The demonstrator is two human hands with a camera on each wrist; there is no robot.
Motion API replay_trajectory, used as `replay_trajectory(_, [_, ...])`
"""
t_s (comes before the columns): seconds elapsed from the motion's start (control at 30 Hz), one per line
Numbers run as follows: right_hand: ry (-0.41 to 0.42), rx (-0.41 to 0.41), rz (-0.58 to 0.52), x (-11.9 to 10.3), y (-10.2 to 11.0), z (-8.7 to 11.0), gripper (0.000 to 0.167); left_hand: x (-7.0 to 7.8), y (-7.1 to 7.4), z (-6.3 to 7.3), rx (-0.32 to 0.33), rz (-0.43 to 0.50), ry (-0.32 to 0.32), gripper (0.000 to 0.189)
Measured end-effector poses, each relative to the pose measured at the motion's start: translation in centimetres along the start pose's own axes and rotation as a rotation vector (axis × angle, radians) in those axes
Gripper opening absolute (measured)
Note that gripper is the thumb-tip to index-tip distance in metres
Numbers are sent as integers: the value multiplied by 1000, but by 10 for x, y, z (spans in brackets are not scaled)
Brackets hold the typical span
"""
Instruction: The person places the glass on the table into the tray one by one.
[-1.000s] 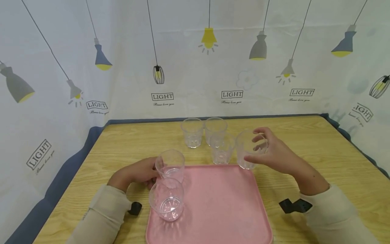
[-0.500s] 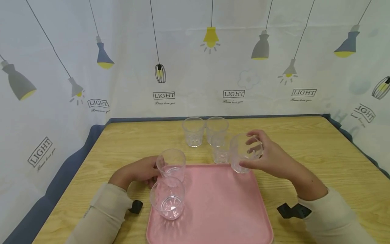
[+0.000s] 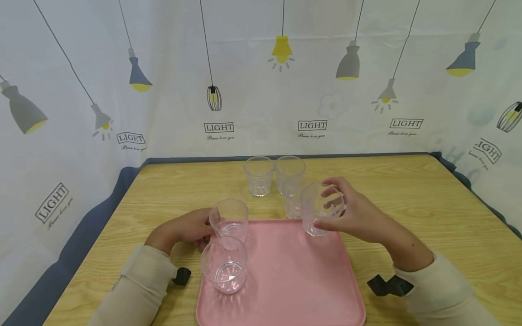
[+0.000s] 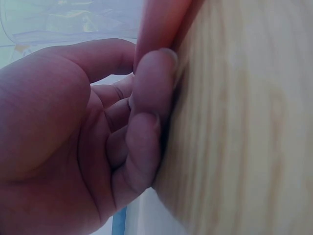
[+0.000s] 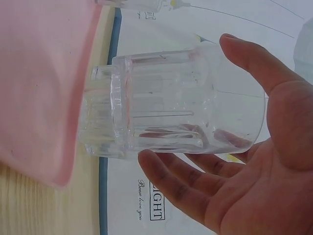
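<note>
A pink tray (image 3: pixel 302 271) lies on the table, and my left hand (image 3: pixel 185 228) pinches its left edge between thumb and fingers, as the left wrist view shows. Two clear tumblers stand upright along the tray's left side, a nearer tumbler (image 3: pixel 224 267) and a farther tumbler (image 3: pixel 228 215) close to that hand. My right hand (image 3: pixel 359 215) grips another clear tumbler (image 5: pixel 166 103) by its side, thumb on one side and fingers on the other. That tumbler is upright over the tray's far right corner.
Beyond the tray stand three more clear tumblers: a back left tumbler (image 3: pixel 258 176), a back right tumbler (image 3: pixel 290 170) and a nearer tumbler (image 3: pixel 291 201) partly hidden by the held one. A printed curtain (image 3: pixel 261 104) surrounds the wooden table (image 3: pixel 171 185).
My right hand has carried its tumbler left and toward me, from beside the tray's far corner to over it. The left hand and the other tumblers have stayed put.
</note>
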State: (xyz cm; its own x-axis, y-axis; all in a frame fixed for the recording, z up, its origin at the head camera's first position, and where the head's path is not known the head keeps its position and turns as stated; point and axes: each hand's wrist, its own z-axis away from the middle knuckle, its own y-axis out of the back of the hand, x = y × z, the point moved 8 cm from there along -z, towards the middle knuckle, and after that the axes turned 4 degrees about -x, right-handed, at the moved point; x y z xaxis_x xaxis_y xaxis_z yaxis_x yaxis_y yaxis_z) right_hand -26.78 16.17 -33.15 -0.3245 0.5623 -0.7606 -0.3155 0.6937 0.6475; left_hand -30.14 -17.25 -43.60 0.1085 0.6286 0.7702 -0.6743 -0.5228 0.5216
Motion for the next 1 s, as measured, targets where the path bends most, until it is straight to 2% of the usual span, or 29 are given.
replay_trajectory(0.67, [4,-18,-37,2,-17,-5,91,0,1,2,14,13,35,10])
replay_trajectory(1.0, [18,-32,-61,-1,-26,-6,92,-2,1,1,8,28,26,10])
